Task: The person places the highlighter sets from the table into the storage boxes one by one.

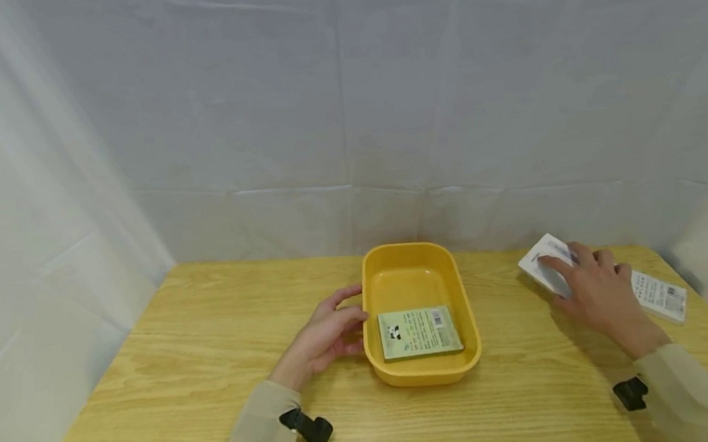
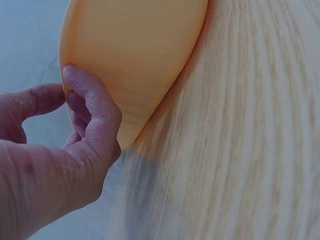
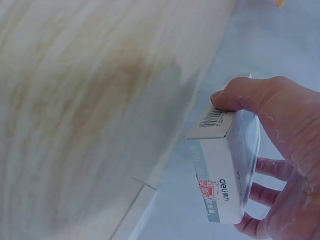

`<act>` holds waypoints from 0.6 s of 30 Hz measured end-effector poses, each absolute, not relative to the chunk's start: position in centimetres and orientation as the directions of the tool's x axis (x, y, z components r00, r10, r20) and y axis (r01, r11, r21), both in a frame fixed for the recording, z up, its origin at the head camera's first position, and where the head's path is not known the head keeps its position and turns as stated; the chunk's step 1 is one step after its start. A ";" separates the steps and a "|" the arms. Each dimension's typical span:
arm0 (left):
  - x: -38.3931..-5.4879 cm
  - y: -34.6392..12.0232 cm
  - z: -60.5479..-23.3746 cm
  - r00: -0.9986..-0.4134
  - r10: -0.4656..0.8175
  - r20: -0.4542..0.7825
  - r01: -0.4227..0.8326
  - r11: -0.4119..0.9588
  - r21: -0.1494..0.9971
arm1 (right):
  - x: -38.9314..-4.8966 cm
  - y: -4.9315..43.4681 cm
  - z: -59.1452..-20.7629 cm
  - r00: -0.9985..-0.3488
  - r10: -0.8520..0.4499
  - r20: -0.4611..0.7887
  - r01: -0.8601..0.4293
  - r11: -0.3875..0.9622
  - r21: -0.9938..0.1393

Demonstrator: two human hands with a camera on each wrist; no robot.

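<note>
A yellow plastic bin (image 1: pixel 410 255) stands on the table with a flat green pack (image 1: pixel 424 341) inside, showing a panda picture, text and a barcode. At the bin's left side, my left hand (image 1: pixel 323 339) pinches the rim between thumb and fingers; the left wrist view shows the bin's outer wall (image 2: pixel 135 55) beside the fingers. Off to the right, my right hand (image 1: pixel 600 294) grips a small white cardboard box (image 3: pixel 217 180) printed "deli", with the thumb across its barcode face. This box is tilted. A second white box (image 1: pixel 660 296) lies partly behind the right hand.
The light wooden table (image 1: pixel 213 345) extends on both sides of the bin. A white sheet (image 1: pixel 344 109) hangs behind the table and at its sides. A black strap mount (image 1: pixel 309 427) sits on the left wrist, another (image 1: pixel 631 393) on the right.
</note>
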State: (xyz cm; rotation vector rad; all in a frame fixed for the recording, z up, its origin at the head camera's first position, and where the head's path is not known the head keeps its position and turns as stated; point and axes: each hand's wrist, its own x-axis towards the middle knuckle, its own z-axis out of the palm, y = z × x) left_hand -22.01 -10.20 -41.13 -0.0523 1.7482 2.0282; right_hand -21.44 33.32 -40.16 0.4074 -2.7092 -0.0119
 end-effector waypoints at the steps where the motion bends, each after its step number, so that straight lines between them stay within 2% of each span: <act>1: -22.0 -10.2 -41.1 -0.894 0.312 -0.321 -0.363 -0.086 0.928 | -21.5 33.3 -40.0 -0.870 -0.291 0.398 -0.288 0.955 0.070; 7: -21.9 -10.2 -41.0 -0.897 0.301 -0.323 -0.360 -0.077 0.930 | -21.5 32.8 -39.4 -0.827 -0.334 0.453 -0.322 0.941 0.106; 18: -21.8 -10.1 -40.9 -0.899 0.296 -0.324 -0.359 -0.072 0.931 | -21.1 31.3 -38.2 -0.834 -0.332 0.442 -0.325 0.941 0.093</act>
